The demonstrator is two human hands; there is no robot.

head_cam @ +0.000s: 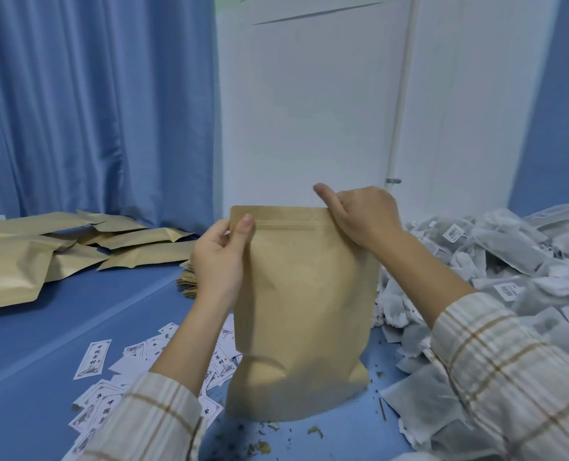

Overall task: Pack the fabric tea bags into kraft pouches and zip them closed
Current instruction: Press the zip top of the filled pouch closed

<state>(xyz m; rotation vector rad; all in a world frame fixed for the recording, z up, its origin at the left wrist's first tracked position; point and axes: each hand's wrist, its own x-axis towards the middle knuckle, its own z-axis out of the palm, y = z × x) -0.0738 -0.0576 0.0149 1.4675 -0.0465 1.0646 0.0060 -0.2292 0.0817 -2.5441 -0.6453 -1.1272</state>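
A kraft pouch (299, 311) stands upright on the blue surface in front of me, bulging in its lower part. My left hand (220, 257) pinches its top left corner at the zip strip, thumb on the front. At the top right corner my right hand (363, 214) grips the same top edge, thumb raised. The zip line looks pressed flat across the top. A big heap of white fabric tea bags (509, 287) lies to the right, some with barcode stickers.
Flat kraft pouches (77, 247) are piled at the left back. Printed paper labels (93, 359) lie scattered at the front left. Loose tea crumbs (314, 430) dot the blue surface. Blue curtains and a white door stand behind.
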